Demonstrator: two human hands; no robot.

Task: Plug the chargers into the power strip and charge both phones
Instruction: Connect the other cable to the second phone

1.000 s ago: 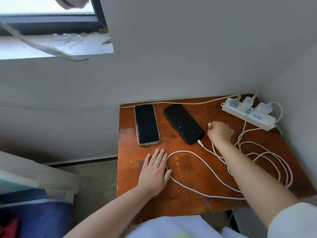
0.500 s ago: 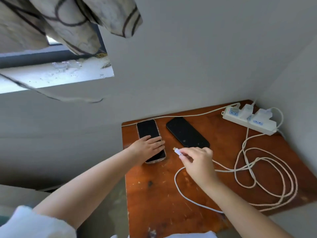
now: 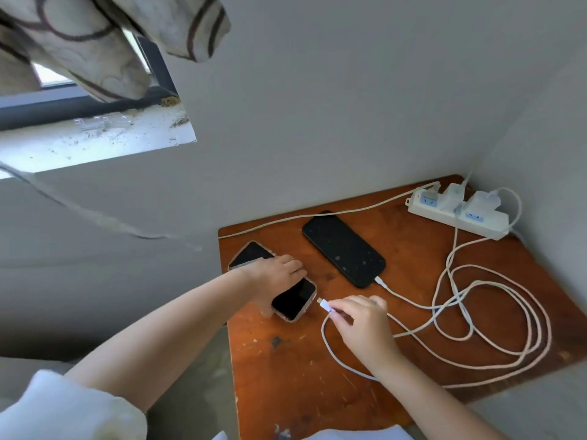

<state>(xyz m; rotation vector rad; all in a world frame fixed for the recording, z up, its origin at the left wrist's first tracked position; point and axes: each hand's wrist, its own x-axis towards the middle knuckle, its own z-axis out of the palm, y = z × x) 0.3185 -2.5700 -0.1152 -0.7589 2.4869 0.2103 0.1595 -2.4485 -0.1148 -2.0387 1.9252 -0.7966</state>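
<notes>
Pinching the free cable plug [image 3: 325, 304] between thumb and fingertips of the right hand [image 3: 362, 322], tip aimed at the bottom edge of the cased phone [image 3: 293, 300] and just short of it, not yet in. Pressing down across the middle of that phone with the left hand [image 3: 279, 271], fingers closed over its far edge and thumb at the near side, pinning it to the wooden table [image 3: 305, 376] near the left edge. Lying untouched just to the right, the black phone [image 3: 344, 250], with a connector already seated in its lower end. Sitting in the far right corner against the wall, the power strip [image 3: 460, 217], with two white chargers [image 3: 479, 201] plugged in and cords trailing off them into loose loops [image 3: 495, 315] on the tabletop.

Judging handling: light, limp cord, offering no push of its own, so best held right at the stiff plug body, close behind the metal tip, for aim. Smooth slab of a phone, likely to skate on the varnished wood under any sideways shove, hence worth bracing from above and at the far end while the plug goes in. Small port, so straight alignment needed; angled force likely to bend the tip.
</notes>
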